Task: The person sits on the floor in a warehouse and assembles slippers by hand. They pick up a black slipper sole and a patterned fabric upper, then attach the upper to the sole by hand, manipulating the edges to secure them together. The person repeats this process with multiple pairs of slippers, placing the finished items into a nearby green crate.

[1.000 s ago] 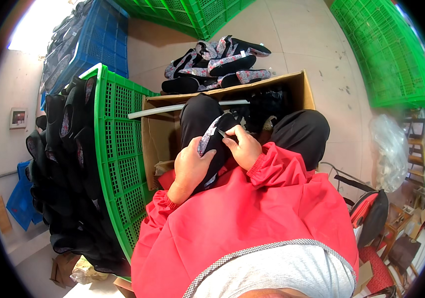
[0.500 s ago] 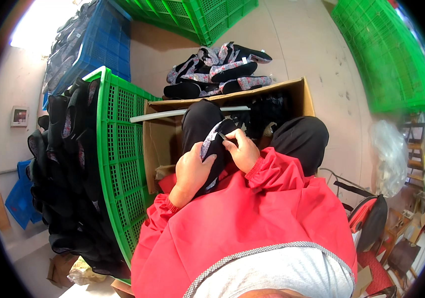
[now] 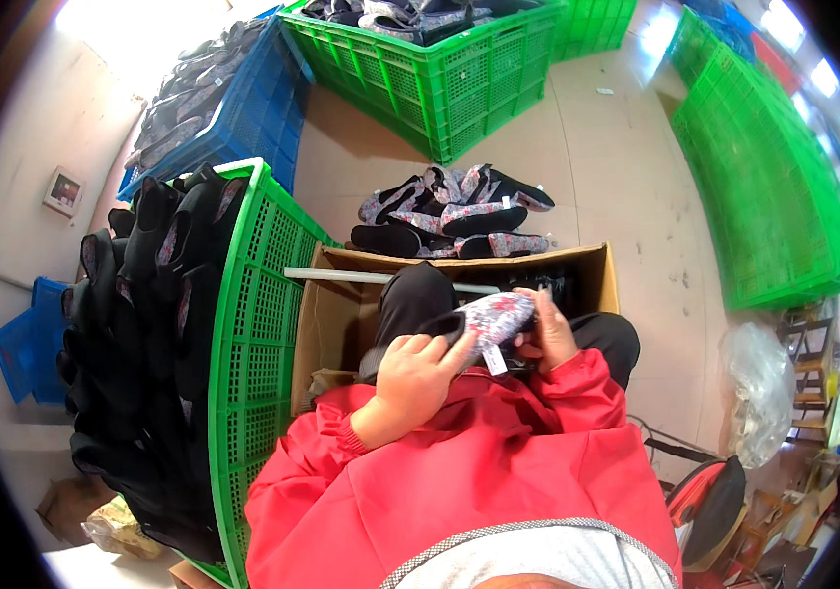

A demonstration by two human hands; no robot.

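Both hands clamped on one floral slipper (image 3: pixel 487 324), held just over the near edge of the cardboard box (image 3: pixel 341 324). Left hand (image 3: pixel 418 368) grips the heel end, right hand (image 3: pixel 547 329) the toe end. White tag (image 3: pixel 494 361) hangs under the slipper. Slipper pile (image 3: pixel 449 211) on the floor behind the box; green crate (image 3: pixel 258 334) full of black slippers touching the box's left side.

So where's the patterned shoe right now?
Centre of the head view: shoe held between left hand and right hand, over the cardboard box.
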